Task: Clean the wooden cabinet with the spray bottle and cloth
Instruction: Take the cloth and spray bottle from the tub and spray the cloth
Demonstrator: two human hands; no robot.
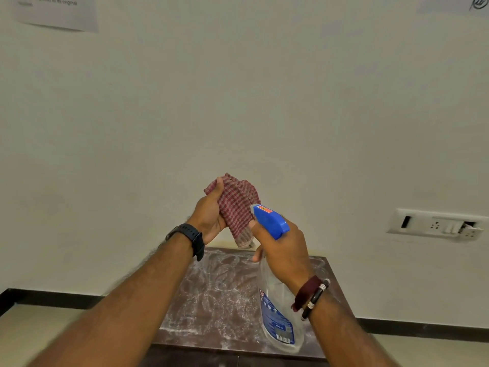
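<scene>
A: Cabinet (225,295) is sitting low centre against the wall (238,102), dark wood top streaked all over with whitish smears. Both hands are being held up above it, not touching it.

B: Left hand?

A: Left hand (210,215) is gripping the cloth (238,207), red-and-white checked, bunched. Thumb is lying up along the cloth's left edge, fingers are hidden behind the fabric. Cloth is hanging down from the palm, its lower end dangling over the cabinet's back edge. Black watch (191,239) is sitting on that wrist.

B: Right?

A: Right hand (281,250) is wrapping round the neck of the spray bottle (277,308), fingers curled on the trigger side. Blue spray head (271,221) is sticking out above the hand, nozzle pointing up-left at the cloth, just beside it or touching, cannot tell. Clear bottle body with blue label is hanging down below the wrist, over the cabinet's right part. Dark beaded bracelets (312,298) are sitting on the right wrist.

B: Hands relative to each other?

A: Close together, cloth between them, left slightly higher.

B: Anything else?

A: White switch-and-socket plate (436,225) is showing on the wall at right, paper sheet (57,11) upper left, dark skirting (53,298) running along the floor.
</scene>
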